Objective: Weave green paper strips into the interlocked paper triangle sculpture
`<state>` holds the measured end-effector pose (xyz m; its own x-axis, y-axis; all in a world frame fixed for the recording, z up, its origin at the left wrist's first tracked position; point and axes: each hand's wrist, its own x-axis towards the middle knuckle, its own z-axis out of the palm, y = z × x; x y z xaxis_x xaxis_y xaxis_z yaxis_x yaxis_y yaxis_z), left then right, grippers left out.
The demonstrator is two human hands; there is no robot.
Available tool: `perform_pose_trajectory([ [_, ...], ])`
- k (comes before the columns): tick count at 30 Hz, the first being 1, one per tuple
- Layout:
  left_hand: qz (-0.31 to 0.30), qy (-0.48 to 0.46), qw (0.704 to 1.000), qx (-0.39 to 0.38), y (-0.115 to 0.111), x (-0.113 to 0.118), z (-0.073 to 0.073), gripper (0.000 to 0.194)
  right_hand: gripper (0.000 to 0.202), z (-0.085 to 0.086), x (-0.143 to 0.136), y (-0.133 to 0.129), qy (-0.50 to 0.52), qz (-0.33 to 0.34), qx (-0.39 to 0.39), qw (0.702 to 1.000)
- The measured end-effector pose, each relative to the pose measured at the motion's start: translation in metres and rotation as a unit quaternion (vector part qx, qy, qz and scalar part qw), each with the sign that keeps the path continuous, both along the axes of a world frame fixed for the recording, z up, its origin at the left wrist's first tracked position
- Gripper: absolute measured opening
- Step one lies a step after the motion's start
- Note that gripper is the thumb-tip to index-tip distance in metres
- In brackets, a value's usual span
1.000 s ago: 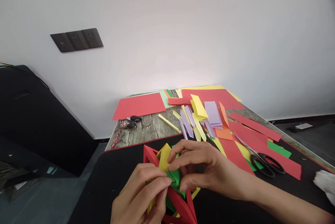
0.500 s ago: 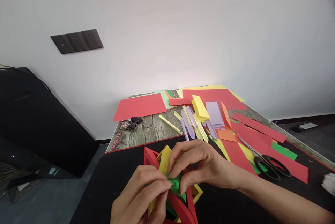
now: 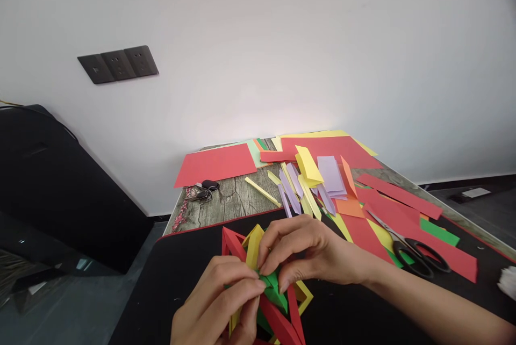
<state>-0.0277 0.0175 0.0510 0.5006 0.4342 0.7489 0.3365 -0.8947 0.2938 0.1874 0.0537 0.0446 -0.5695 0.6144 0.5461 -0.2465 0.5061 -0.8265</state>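
A folded paper model of interlocked red [image 3: 278, 321], yellow [image 3: 253, 248] and green strips is at the bottom centre, over a black mat [image 3: 161, 280]. My left hand [image 3: 221, 299] is closed from the left on the green paper [image 3: 276, 294], thumb and fingers pressed together at its edge. From the right, my right hand [image 3: 302, 251] pinches the same green piece between thumb and fingers. Both hands' fingertips nearly meet there and hide part of the model's middle.
Black-handled scissors [image 3: 419, 256] lie on red paper strips [image 3: 451, 253] at the right. Behind are yellow and purple folded strips [image 3: 288, 189], a red sheet [image 3: 217, 165] and keys [image 3: 203, 192]. A white crumpled item [image 3: 508, 282] sits at the right edge.
My right thumb has shifted slightly, and more of the green paper shows beneath it. Both hands otherwise stay at the model.
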Motion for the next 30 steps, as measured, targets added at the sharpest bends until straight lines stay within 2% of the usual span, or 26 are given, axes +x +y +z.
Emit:
perform_pose_trajectory([
  [9,-0.001,0.001,1.0,-0.005,0.0,0.001,0.002,0.029,0.028,-0.002,-0.001,0.001,0.01,-0.001,-0.018,1.0],
  [18,-0.005,-0.007,1.0,-0.023,-0.002,0.004,0.003,0.028,0.02,0.005,-0.002,0.003,0.025,0.031,-0.104,0.994],
  [30,-0.008,-0.015,0.999,-0.028,0.0,0.005,0.006,0.024,0.022,0.014,-0.002,0.006,-0.026,0.019,-0.058,0.998],
])
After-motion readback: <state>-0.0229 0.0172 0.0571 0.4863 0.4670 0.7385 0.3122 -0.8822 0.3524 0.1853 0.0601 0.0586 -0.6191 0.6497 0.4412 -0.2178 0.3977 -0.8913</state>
